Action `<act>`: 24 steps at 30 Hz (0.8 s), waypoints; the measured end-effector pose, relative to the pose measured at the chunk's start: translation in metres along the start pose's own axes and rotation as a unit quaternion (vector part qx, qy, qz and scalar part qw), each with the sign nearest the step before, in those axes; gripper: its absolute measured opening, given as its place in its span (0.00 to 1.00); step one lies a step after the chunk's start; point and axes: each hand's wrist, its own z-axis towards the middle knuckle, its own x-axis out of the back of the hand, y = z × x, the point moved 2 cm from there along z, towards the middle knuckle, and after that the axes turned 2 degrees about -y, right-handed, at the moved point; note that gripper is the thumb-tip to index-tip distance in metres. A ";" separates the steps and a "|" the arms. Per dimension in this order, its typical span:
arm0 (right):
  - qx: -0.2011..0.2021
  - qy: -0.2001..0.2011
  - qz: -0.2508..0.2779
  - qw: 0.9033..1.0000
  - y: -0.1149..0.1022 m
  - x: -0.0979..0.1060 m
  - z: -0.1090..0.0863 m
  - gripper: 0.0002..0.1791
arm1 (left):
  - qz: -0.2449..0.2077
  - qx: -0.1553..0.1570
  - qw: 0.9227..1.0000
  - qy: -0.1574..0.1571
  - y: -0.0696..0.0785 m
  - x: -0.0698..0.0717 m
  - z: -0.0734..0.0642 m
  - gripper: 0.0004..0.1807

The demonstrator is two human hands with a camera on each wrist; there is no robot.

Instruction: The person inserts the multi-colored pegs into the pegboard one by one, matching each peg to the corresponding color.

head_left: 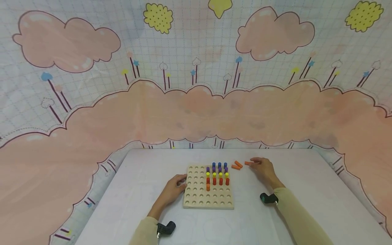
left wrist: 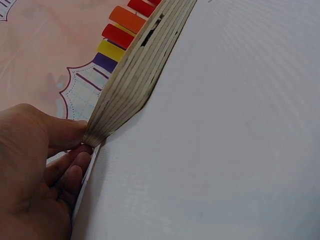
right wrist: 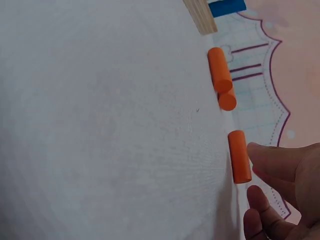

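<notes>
A wooden pegboard (head_left: 196, 206) with rows of round holes lies on the white table. Blue, purple, yellow and red pegs stand in its far right part, with a single orange peg (head_left: 208, 187) in front of them. At the board's left edge, my left hand (head_left: 174, 185) grips it; thumb and fingers meet the wood in the left wrist view. Off to the board's right, my right hand (head_left: 264, 169) has its fingertips right at a lying orange peg (right wrist: 240, 157). Thumb and fingers are apart there, and the peg's near side shows uncovered.
Two more orange pegs (head_left: 237, 165) lie between the board and my right hand. A patterned cloth (head_left: 214, 115) with clouds hangs behind the table (head_left: 245, 217). Each wrist wears a small black camera (head_left: 268, 198).
</notes>
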 end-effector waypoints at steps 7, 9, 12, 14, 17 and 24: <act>-0.030 -0.021 0.001 0.999 0.008 -0.001 0.007 0.21 | 0.004 -0.006 1.000 0.005 0.000 0.000 0.000 0.23; -0.045 -0.033 0.003 0.998 0.008 -0.001 0.009 0.21 | 0.006 -0.005 1.000 0.006 -0.001 0.000 0.000 0.23; -0.060 -0.041 0.004 0.997 0.009 0.000 0.011 0.20 | 0.003 -0.007 1.000 0.005 0.000 0.000 0.000 0.23; -0.056 -0.039 0.000 0.998 0.009 0.000 0.011 0.19 | 0.001 -0.005 1.000 0.004 0.001 0.001 0.000 0.23; -0.042 -0.030 -0.009 0.999 0.009 0.002 0.010 0.18 | 0.000 -0.005 1.000 0.001 0.002 0.001 0.000 0.23; -0.014 -0.013 -0.015 1.000 0.008 0.005 0.004 0.15 | -0.001 -0.004 1.000 0.001 0.002 0.000 -0.001 0.23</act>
